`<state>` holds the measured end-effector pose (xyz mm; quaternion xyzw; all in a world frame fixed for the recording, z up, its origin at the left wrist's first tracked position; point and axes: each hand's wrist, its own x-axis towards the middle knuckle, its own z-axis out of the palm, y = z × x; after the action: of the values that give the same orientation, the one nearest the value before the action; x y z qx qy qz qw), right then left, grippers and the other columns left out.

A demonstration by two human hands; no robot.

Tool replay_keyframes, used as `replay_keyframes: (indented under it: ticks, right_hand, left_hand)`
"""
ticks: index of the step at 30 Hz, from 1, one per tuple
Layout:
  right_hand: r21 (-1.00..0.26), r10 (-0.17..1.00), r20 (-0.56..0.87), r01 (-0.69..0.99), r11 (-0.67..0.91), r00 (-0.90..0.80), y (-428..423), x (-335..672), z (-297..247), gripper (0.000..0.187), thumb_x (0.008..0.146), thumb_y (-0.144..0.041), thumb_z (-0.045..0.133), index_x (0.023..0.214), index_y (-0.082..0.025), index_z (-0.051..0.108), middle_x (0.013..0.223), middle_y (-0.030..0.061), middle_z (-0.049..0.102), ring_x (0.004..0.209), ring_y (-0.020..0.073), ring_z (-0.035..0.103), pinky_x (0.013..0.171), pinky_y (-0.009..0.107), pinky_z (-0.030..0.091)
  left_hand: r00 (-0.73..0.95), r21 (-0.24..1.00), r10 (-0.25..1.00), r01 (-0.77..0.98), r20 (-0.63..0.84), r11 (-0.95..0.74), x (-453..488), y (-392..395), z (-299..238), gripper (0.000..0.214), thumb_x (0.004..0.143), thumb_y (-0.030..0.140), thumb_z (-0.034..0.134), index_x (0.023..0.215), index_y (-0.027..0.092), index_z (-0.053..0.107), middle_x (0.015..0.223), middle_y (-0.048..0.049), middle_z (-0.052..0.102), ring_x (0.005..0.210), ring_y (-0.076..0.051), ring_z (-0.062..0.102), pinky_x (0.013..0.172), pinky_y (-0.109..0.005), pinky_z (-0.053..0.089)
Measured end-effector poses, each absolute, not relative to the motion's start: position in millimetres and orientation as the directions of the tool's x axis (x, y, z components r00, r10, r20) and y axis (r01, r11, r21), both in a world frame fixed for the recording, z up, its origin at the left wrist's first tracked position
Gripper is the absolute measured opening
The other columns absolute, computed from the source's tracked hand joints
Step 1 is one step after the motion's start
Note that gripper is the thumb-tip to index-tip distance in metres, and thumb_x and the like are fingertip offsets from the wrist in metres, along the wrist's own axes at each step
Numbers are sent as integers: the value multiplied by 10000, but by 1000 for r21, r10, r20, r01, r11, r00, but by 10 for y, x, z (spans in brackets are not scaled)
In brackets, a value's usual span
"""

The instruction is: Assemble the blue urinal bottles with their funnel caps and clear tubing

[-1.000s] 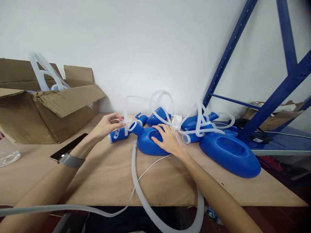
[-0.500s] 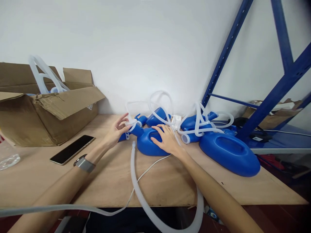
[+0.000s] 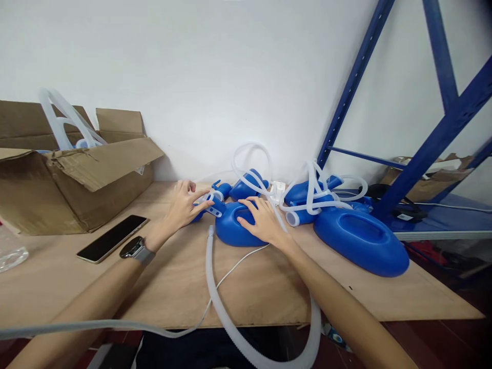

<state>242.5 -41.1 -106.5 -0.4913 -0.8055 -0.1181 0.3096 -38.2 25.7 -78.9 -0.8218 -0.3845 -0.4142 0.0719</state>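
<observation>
My right hand (image 3: pixel 259 220) lies flat, fingers spread, on top of a blue plastic bottle (image 3: pixel 232 230) on the wooden table (image 3: pixel 172 287). My left hand (image 3: pixel 186 205) is at the bottle's neck, with fingers pinching a white tube fitting (image 3: pixel 209 197) onto the opening. A corrugated white hose (image 3: pixel 215 287) runs from beside the bottle toward me and over the table's front edge. A watch sits on my left wrist.
A second, larger blue bottle (image 3: pixel 361 241) with tangled white tubes (image 3: pixel 319 195) lies to the right. A black phone (image 3: pixel 111 238) rests left of my arm, beside an open cardboard box (image 3: pixel 69 174). A blue metal rack (image 3: pixel 423 143) stands at right.
My left hand has moved right, bringing the white tube fitting to the bottle's neck and lowering the tube loop. My right hand has stayed on the bottle.
</observation>
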Motion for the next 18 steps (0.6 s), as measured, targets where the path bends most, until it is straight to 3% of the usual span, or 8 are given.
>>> replay_keyframes:
  ticks: [3,7,13,18]
  right_hand:
    - [-121,715,622,864,489,-318,-421,2422,-1067,476,973,-434,595,1403,-231,589,1376,128,609,1242,322,569,1072,492,427]
    - [-112,708,633,869,483,-312,-426,2409,-1065,480,969,-433,596,1401,-225,594,1362,136,618,1229,322,577,1069,489,433]
    - [-78,713,627,885,458,-314,-400,2394,-1057,398,1072,-355,397,1382,-232,615,1332,119,632,1190,293,588,1033,460,439]
    - [-50,718,624,901,430,-308,-402,2375,-1068,413,1087,-343,350,1383,-258,625,1320,109,634,1158,294,589,1007,456,437]
  left_hand:
    - [426,233,594,643,682,-729,-275,293,-719,550,983,633,421,1048,185,734,1132,-151,642,1070,-313,563,998,-454,424]
    - [509,383,724,622,465,-683,-150,297,-569,558,1062,505,209,1006,209,678,927,-103,712,859,-273,637,844,-385,456]
    - [570,168,708,717,417,-677,-39,229,-460,536,1055,436,235,966,209,712,834,-129,709,757,-286,633,755,-375,418]
    - [465,191,776,792,427,-580,89,158,-486,591,1057,496,221,936,194,714,797,-157,710,738,-298,641,728,-379,412]
